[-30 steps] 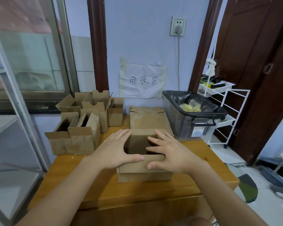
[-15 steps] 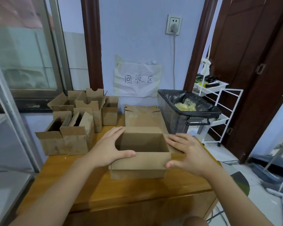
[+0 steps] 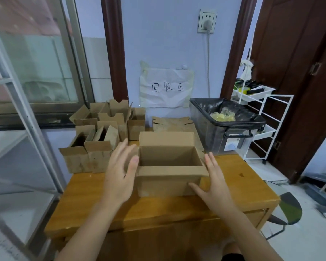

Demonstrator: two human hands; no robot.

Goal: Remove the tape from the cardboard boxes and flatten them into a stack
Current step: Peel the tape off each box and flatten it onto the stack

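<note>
Flattening appears to be the step in hand: the open-topped brown cardboard box [image 3: 169, 164] is stood mid-table on the orange wooden table [image 3: 158, 210], flanked by the left hand [image 3: 120, 174] and right hand [image 3: 213, 183]. Both are held wide with straight fingers; nothing is gripped. Collapsing the walls sideways is probably called for next.

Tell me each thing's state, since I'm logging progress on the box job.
open box: upright, flaps open, not flattened.
left hand: open, beside the box's left side.
right hand: open, at its right side.
small boxes: standing, flaps open.
flattened cardboard: lying flat behind.
bin: lidless, lined, holding yellowish scraps.
</note>
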